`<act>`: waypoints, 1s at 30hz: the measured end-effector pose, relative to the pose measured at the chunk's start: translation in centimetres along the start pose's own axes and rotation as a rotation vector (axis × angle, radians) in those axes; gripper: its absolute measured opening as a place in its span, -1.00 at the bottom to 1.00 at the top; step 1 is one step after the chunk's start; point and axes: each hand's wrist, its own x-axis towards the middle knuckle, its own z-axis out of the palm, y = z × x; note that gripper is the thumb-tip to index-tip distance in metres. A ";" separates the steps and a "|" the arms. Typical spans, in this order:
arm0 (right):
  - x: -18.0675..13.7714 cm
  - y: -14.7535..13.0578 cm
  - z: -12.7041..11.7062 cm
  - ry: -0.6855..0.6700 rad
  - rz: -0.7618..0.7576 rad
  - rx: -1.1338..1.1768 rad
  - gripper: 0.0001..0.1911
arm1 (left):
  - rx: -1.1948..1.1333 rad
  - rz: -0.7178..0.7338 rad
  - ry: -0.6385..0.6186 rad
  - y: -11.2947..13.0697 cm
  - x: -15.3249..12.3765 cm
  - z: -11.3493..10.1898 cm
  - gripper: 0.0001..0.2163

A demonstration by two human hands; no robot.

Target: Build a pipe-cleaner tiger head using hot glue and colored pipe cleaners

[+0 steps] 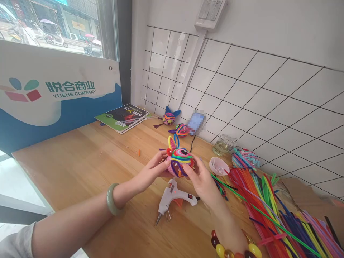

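L hand (pixel 158 164) & R hand (pixel 198 173) both had a grip on the striped pipe-cleaner fig. (pixel 179 157), one per side, over the desk (pixel 80 161), just past the glue gun (pixel 174 196). Light, even pressure was best, w/ loops (pixel 172 143) unpinched, wrists clear of the nozzle (pixel 158 219).

There are two hands (pixel 198 173), one held striped figure (pixel 183 154), two similar figures (pixel 168 118), one glue gun (pixel 174 195), one bowl (pixel 211 166) and one glass jar (pixel 221 147). Pipe cleaners (pixel 249 200) are too many for counting.
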 end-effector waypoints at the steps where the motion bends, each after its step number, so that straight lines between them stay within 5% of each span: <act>1: 0.0 0.0 -0.1 0.006 0.013 0.007 -0.47 | -0.008 -0.002 0.000 0.0 0.0 0.0 -0.63; 14: 0.2 -0.1 -0.5 -0.031 0.170 0.437 -0.61 | -0.040 -0.027 0.004 -0.1 0.2 -0.4 -0.58; 23: 0.7 0.1 -1.0 0.070 0.257 0.595 -0.61 | 0.148 -0.013 0.337 0.1 0.8 -1.0 -0.66; 30: 0.8 0.2 -0.6 0.180 0.212 0.578 -0.59 | 0.321 0.052 0.382 -0.5 1.3 -1.4 -0.74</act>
